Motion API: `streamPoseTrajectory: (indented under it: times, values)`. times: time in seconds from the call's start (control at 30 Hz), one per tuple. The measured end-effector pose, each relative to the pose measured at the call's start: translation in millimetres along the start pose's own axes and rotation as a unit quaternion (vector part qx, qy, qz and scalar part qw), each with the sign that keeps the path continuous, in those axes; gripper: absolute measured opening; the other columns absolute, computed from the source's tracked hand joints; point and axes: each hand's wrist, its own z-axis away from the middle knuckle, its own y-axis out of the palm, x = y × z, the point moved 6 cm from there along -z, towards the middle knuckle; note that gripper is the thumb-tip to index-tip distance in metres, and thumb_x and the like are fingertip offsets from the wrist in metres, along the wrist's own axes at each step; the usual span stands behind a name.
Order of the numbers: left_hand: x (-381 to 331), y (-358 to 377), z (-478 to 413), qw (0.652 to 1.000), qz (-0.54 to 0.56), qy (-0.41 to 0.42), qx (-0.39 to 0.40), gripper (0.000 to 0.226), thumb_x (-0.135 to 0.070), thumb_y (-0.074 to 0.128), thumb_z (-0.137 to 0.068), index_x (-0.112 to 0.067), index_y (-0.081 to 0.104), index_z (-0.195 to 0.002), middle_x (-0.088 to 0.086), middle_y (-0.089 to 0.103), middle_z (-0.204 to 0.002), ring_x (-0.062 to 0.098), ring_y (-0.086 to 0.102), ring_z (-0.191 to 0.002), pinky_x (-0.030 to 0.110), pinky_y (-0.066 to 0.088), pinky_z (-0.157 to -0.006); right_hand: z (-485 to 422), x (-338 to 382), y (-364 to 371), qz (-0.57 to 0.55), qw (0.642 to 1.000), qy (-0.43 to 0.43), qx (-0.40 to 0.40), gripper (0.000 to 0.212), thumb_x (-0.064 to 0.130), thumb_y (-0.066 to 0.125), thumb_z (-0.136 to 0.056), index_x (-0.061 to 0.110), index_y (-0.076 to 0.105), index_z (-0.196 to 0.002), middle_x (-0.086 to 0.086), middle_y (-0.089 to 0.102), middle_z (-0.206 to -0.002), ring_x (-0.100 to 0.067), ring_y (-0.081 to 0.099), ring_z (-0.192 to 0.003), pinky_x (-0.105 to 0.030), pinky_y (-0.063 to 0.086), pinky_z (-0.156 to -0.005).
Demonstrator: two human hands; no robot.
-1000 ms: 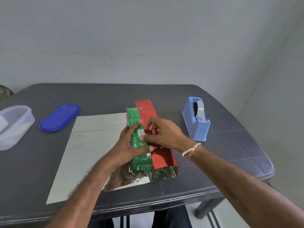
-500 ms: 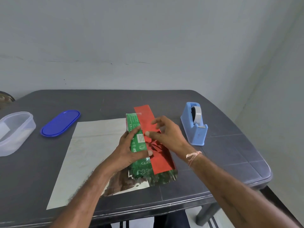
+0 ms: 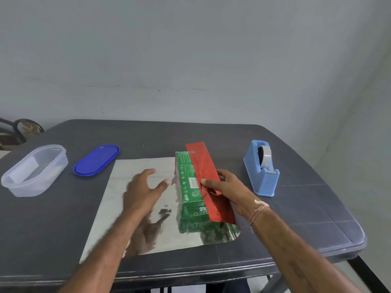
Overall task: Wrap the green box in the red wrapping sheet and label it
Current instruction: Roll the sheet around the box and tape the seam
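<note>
green box (image 3: 189,187) mid-table (image 3: 306,208), lying on red wrapping sheet (image 3: 204,163). right hand (image 3: 232,191) at box's 3 o'clock, thumb and fingers pinching red flap onto it. left hand (image 3: 141,189) at 9 o'clock, fingers released, spread.

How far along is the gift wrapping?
Early on. Done: the box lies on the sheet, one red flap folded over its right side. In hand: the right hand pins that flap with its thumb; the left hand, fingers spread, is over the silvery side. Left: the other flap, both ends, taping from the dispenser, and labelling.
</note>
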Motion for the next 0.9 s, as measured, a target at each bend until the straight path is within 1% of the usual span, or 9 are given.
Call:
streamPoseTrajectory:
  times: [0.07,0.13,0.33,0.43,0.5,0.6,0.7,0.8,0.9]
  values:
    - [27,-20,-7,0.982,-0.167,-0.070,-0.048,0.080,-0.070,0.063,-0.085,-0.023,0.045,-0.147,0.010,0.047,-0.150,0.033,0.045,-0.135,0.050,0.040,-0.106,1,1,0,0.004,1.000,-0.003,0.002,0.062,0.019,0.083,-0.083,0.011,0.051,-0.136,-0.003,0.069,-0.119,-0.014,0.071,-0.092,-0.017,0.054,-0.056]
    - [49,-38,-7,0.952,-0.270,-0.126,-0.066,0.091,-0.078,0.059,-0.082,-0.015,0.043,-0.145,0.015,0.046,-0.145,0.035,0.041,-0.133,0.050,0.038,-0.104,0,1,1,0.006,1.000,-0.005,0.002,0.063,0.019,0.083,-0.083,0.011,0.050,-0.136,-0.003,0.068,-0.120,-0.013,0.070,-0.090,-0.016,0.053,-0.055]
    - [68,-60,-15,0.932,-0.310,-0.172,-0.070,0.101,-0.085,0.064,-0.069,-0.010,0.049,-0.134,0.012,0.052,-0.136,0.033,0.046,-0.128,0.048,0.039,-0.100,-2,3,3,0.021,1.000,-0.007,0.000,0.067,0.021,0.084,-0.081,0.007,0.050,-0.137,-0.006,0.069,-0.119,-0.021,0.071,-0.093,-0.028,0.053,-0.068]
    - [72,-60,-22,0.943,-0.280,-0.172,-0.050,0.080,-0.079,0.070,-0.072,-0.020,0.061,-0.125,0.007,0.058,-0.132,0.031,0.050,-0.126,0.047,0.038,-0.100,1,5,5,0.020,1.000,-0.011,0.003,0.065,0.021,0.083,-0.083,0.009,0.049,-0.137,-0.006,0.068,-0.117,-0.019,0.069,-0.090,-0.027,0.051,-0.065]
    - [72,-59,-26,0.950,-0.259,-0.165,-0.046,0.049,-0.072,0.072,-0.076,-0.029,0.073,-0.100,0.001,0.068,-0.115,0.029,0.055,-0.119,0.044,0.040,-0.094,3,6,5,0.020,1.000,-0.011,0.002,0.066,0.021,0.082,-0.083,0.009,0.048,-0.139,-0.006,0.067,-0.119,-0.018,0.069,-0.090,-0.027,0.051,-0.065]
    - [70,-58,-27,0.959,-0.228,-0.161,-0.051,0.035,-0.062,0.075,-0.081,-0.028,0.074,-0.072,-0.005,0.074,-0.083,0.024,0.063,-0.104,0.039,0.042,-0.088,5,7,6,0.018,1.000,-0.007,0.007,0.067,0.023,0.082,-0.084,0.011,0.047,-0.140,-0.006,0.067,-0.121,-0.017,0.068,-0.089,-0.026,0.049,-0.063]
    - [67,-58,-23,0.961,-0.226,-0.139,-0.076,0.031,-0.056,0.074,-0.084,-0.025,0.074,-0.090,0.000,0.073,-0.101,0.027,0.062,-0.110,0.043,0.048,-0.093,5,8,5,0.023,1.000,-0.009,0.003,0.072,0.026,0.083,-0.083,0.012,0.046,-0.142,-0.008,0.066,-0.126,-0.018,0.068,-0.092,-0.028,0.049,-0.064]
    - [75,-65,-22,0.950,-0.251,-0.150,-0.107,0.073,-0.065,0.074,-0.079,-0.011,0.057,-0.125,0.012,0.059,-0.128,0.034,0.057,-0.120,0.048,0.047,-0.095,5,7,5,0.029,1.000,-0.008,0.003,0.072,0.027,0.083,-0.083,0.013,0.045,-0.142,-0.007,0.065,-0.127,-0.018,0.067,-0.091,-0.028,0.048,-0.063]
    - [82,-70,-28,0.951,-0.247,-0.163,-0.086,0.070,-0.067,0.075,-0.077,-0.015,0.063,-0.122,0.008,0.065,-0.124,0.033,0.061,-0.116,0.042,0.050,-0.091,5,7,4,0.032,0.999,-0.008,0.002,0.073,0.028,0.083,-0.083,0.013,0.045,-0.143,-0.007,0.064,-0.127,-0.019,0.067,-0.093,-0.029,0.049,-0.064]
